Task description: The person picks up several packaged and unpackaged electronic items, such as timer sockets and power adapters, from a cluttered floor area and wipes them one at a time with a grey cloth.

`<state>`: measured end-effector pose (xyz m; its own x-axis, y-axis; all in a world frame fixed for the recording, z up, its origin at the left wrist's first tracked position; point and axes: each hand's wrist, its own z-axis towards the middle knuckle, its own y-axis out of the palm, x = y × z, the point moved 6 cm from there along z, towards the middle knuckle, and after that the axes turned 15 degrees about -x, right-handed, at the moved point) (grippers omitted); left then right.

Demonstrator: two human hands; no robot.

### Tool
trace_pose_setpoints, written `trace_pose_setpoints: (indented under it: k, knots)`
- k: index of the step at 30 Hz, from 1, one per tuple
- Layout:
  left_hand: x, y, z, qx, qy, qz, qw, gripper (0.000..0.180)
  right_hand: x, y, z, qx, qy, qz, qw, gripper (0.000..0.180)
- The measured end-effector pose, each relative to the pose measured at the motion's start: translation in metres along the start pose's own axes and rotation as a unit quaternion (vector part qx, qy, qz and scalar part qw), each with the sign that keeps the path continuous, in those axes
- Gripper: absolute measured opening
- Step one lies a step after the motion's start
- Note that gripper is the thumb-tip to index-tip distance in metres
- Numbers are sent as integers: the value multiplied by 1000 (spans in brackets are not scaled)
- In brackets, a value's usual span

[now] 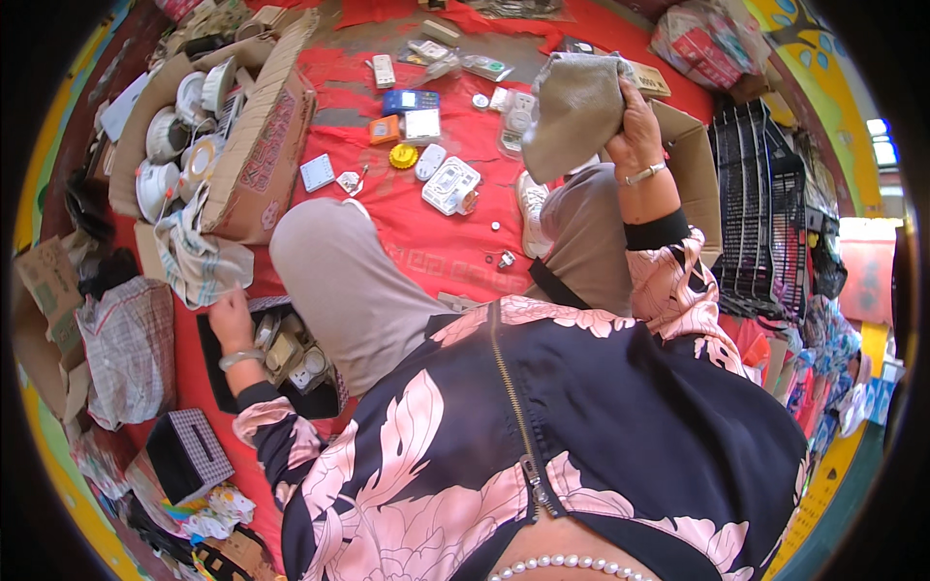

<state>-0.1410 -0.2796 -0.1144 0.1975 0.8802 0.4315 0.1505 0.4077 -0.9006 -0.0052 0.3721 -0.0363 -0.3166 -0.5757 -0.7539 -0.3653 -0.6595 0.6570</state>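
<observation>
My right hand (637, 134) is raised at the upper right, its fingers closed on the edge of a grey-brown cloth (575, 112) that hangs to the left. At the left, my left hand (231, 316) pinches the lower edge of a white and blue striped cloth (199, 254), which drapes by the corner of a large cardboard box (266, 165). Just below that hand sits a black bin (221, 360) with several white and beige electrical fittings in it. My wrist partly covers the bin's edge.
Ahead, on the red floor covering (407, 261), lie a white square device (451, 186), a yellow round piece (403, 156), a blue box (411, 102) and an orange box (384, 130). White round lamps (167, 136) fill the cardboard box. Black wire racks (751, 203) stand at the right.
</observation>
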Motion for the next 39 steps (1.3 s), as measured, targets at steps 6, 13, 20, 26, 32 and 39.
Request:
trace_pose_setpoints:
  k: [6, 13, 20, 26, 32, 39]
  knots:
    - [271, -31, 95, -171, 295, -62, 938, 19, 20, -13, -2, 99, 2, 72, 993, 17]
    - [283, 266, 213, -459, 208, 78, 860, 29, 1, -34, 10, 89, -32, 111, 989, 20]
    - [224, 403, 227, -390, -93, -50, 915, 60, -4, -28, -6, 88, 18, 124, 988, 26]
    - [273, 394, 262, -280, -173, -38, 944, 101, 1, -25, -4, 78, 63, 173, 980, 31]
    - [284, 439, 300, -246, -185, 98, 946, 116, 8, -24, 5, 121, 108, 154, 975, 31]
    - [278, 445, 299, -236, -173, -16, 956, 108, 13, -24, 4, 148, 132, 135, 971, 32]
